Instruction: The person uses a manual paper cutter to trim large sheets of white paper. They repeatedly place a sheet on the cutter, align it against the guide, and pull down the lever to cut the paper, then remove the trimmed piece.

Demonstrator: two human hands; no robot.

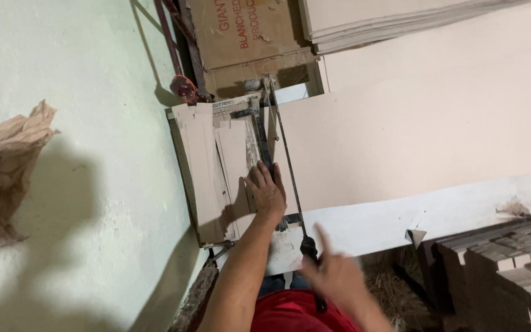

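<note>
The head view looks down on a manual tile cutter (241,166) that sits on a white bench (401,218), and I will place everything else relative to this cutter. On its bed lie several long pale tile strips (201,166), packed side by side on the wall side of the guide rail (259,138). The left hand (267,192) rests flat on the strips beside the rail, fingers spread and extended, pressing down and not gripping anything. The long cutter handle (287,166) runs over the bed toward the person, and its dark grip (308,246) is at the near end. The right hand (333,273) is just at this grip, but it is blurred; the fingers look open and one points upward, so I think it is loose and not closed on the grip, though I cannot be fully certain. On the other side of the cutter lies a large pale tile (413,129), and beyond the far end stands a brown cardboard box (247,31). A crumpled paper bag (4,166) lies well apart, against the green wall (93,215). I judge the strips to be stiff, fairly heavy for their width, and brittle: such a narrow ceramic piece probably snaps if it is lifted by one end only. The cut edges may be sharp. It seems better to hold a strip by both long edges near its middle, or to support it with a flat palm as the left hand does.
</note>
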